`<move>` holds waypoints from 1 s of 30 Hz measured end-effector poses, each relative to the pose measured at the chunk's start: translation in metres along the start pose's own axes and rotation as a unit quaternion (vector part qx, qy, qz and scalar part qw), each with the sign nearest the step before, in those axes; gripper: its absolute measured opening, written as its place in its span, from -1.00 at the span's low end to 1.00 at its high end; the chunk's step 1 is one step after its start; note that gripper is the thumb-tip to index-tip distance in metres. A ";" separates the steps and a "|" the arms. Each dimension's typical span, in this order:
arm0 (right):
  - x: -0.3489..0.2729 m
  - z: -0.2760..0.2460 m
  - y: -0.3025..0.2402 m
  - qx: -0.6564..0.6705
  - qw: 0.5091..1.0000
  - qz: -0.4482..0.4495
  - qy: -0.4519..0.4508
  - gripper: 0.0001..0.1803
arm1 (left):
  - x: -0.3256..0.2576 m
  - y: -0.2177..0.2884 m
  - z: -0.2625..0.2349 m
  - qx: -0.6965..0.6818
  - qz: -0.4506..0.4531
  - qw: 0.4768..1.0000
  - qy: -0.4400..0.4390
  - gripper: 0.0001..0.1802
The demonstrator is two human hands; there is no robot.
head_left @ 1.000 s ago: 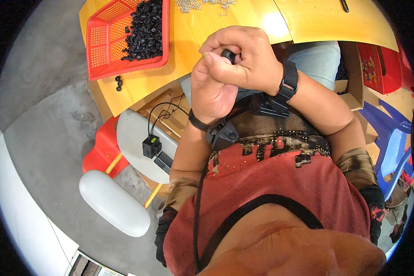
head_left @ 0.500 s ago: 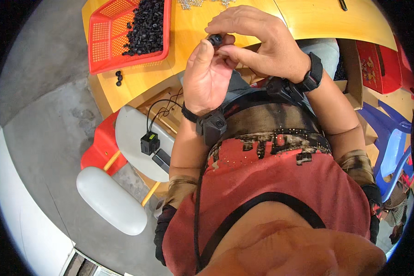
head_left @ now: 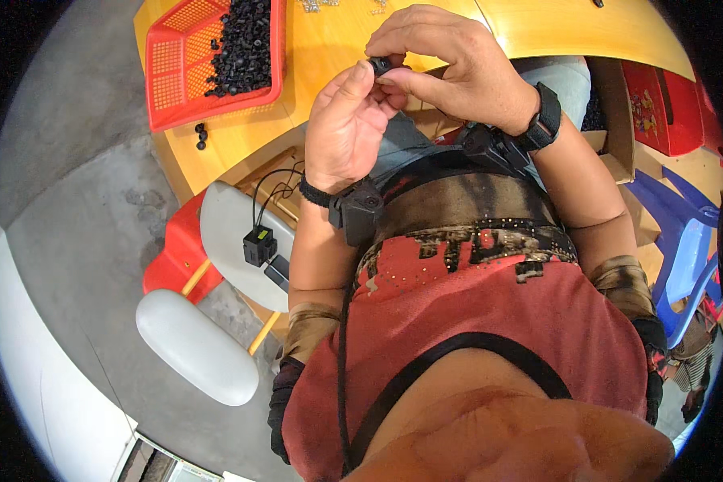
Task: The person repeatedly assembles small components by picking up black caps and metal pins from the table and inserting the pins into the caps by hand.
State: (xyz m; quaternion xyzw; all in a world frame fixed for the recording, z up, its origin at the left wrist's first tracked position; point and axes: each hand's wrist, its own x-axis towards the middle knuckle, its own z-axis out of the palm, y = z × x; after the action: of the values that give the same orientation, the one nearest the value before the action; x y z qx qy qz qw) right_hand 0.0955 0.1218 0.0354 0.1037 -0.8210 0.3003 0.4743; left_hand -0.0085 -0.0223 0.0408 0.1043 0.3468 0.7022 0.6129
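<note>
A small black rounded part (head_left: 379,66) is pinched between the fingertips of both hands, just over the near edge of the yellow table. My left hand (head_left: 347,124), palm turned up, closes its thumb and fingers on the part from the left. From the right, my right hand (head_left: 470,68) arches over, thumb and fingertips closed on the same part. Fingers cover much of it, so its exact kind cannot be made out. Beyond my left hand stands a red plastic basket (head_left: 169,84) with a heap of small black parts (head_left: 245,48).
Several loose black parts (head_left: 201,136) lie on the yellow table (head_left: 321,48) near the basket. Small clear pieces (head_left: 317,4) are at the far edge of view. A grey-white chair (head_left: 233,233) with a black cabled box (head_left: 259,245) is at left, a blue stool (head_left: 679,241) at right.
My right thumb and fingers have drawn closer around the black part, which has turned and is more covered. Both hands sit slightly further left and up in view.
</note>
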 end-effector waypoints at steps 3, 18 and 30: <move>0.000 -0.001 -0.006 -0.007 0.999 0.034 -0.005 -0.71 | 0.001 -0.003 0.002 -0.001 0.025 1.000 0.008 -0.67; -0.005 -0.002 -0.011 0.002 0.996 0.083 0.019 -0.70 | 0.007 -0.005 0.001 -0.030 0.005 0.998 0.050 -0.69; -0.014 -0.008 -0.006 0.040 0.995 0.081 0.048 -0.70 | 0.011 -0.009 -0.011 -0.066 -0.060 0.996 0.020 -0.66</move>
State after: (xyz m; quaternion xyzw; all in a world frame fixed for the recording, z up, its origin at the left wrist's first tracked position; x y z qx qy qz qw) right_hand 0.1113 0.1202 0.0290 0.0410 -0.7901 0.3750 0.4831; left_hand -0.0104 -0.0158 0.0246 0.0283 0.3181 0.6871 0.6526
